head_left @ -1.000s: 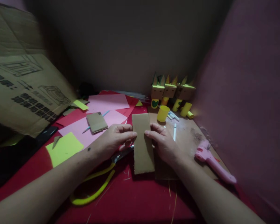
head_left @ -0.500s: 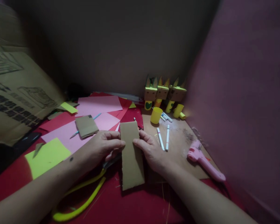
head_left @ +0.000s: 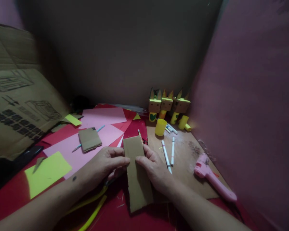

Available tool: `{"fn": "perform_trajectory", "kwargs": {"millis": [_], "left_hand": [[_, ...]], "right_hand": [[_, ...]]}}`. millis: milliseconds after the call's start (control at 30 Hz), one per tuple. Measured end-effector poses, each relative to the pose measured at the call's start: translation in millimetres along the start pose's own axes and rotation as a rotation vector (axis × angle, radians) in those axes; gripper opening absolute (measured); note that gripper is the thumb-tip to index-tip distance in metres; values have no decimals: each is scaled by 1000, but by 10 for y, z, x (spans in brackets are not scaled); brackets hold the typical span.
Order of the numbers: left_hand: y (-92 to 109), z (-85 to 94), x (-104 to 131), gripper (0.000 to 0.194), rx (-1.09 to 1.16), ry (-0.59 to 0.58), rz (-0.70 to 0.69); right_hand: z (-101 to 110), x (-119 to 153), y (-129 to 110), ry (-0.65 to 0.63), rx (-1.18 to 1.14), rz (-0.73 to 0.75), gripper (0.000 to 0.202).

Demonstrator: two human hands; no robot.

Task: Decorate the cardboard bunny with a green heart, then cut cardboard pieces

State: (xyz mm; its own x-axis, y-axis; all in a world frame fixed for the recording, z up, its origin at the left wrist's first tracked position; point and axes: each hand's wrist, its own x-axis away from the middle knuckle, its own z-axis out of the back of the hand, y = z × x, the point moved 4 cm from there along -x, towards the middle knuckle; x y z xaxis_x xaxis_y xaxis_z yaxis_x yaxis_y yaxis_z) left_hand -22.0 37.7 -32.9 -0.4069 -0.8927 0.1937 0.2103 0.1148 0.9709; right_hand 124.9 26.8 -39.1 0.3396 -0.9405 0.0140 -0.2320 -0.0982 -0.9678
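A long rectangular cardboard strip (head_left: 138,179) is held between both hands over the red tabletop. My left hand (head_left: 114,162) pinches its left edge, thumb on top. On the opposite edge, my right hand (head_left: 154,163) grips it the same way, with the fingers curled underneath and partly hidden. Under my left wrist lie yellow-handled scissors (head_left: 93,211), their blades mostly covered. Just beyond the strip's far end a pencil (head_left: 139,133) lies on the table. A smaller cardboard piece (head_left: 90,140) rests to the left on top of a blue pen (head_left: 100,128).
Pink paper (head_left: 104,115) and yellow paper (head_left: 48,173) spread over the left side. White markers (head_left: 172,152), a yellow paper tube (head_left: 161,127) and a pink glue gun (head_left: 213,178) lie on a board at right. Cardboard figures (head_left: 167,104) stand behind; a large carton (head_left: 21,106) borders the left.
The whole scene sits lower in view as the camera tips up. The strip's near end has swung slightly right, and both hands keep their hold on it.
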Motion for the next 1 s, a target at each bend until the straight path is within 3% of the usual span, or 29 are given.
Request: {"fn": "perform_trajectory", "kwargs": {"millis": [333,1000], "left_hand": [[-70,-10,-34,18,169,-56,5],[37,-48,22,8,108,-20,-22]], "right_hand": [[-14,-2,28,8,-14,-37,23],[13,22,77,12,27,-47,39]]}}
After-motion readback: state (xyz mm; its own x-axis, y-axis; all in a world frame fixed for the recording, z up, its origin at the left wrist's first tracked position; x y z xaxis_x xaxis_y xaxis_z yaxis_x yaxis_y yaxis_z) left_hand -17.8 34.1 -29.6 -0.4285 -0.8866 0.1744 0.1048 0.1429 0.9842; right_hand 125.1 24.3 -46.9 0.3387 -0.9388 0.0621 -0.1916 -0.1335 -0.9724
